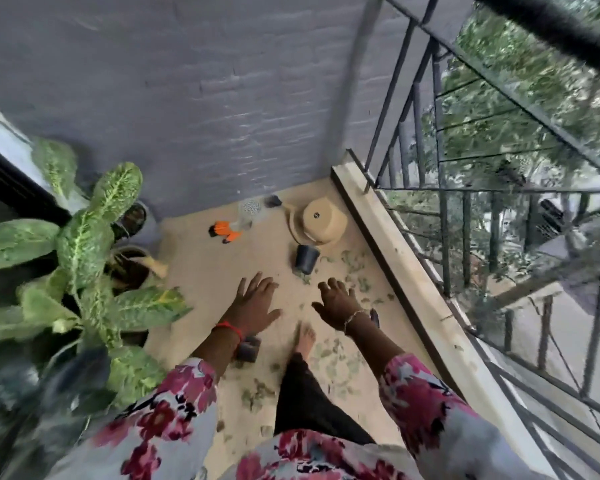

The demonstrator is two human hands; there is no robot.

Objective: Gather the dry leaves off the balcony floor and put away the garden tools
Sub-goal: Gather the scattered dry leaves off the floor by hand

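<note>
No writing is legible (blurred); left hand point(257, 304) and right hand point(338, 301) hover spread, empty, above dry leaves point(352, 278).

Left: big leafy plant point(84, 244) crowds over the floor edge.
Right: low kerb point(395, 271) and railing point(440, 202) close this side.
Middle: bare floor point(205, 271) strip, free to pass.
Ahead: tipped black pot point(306, 258) and beige container point(321, 220) block the corner.

Sandy beige balcony floor point(201, 271) below a grey-lavender painted brick wall point(187, 98).
The scattered dry leaves point(333, 362) are dull grey-green, and the big-leaved potted plant point(80, 244) is bright green mottled pale yellow. By the wall lie a small orange-and-black garden item point(226, 231), a tan upturned plastic basin point(321, 220) and a small black plastic pot point(305, 258). The sleeves point(174, 410) show magenta flowers on pale grey.
</note>
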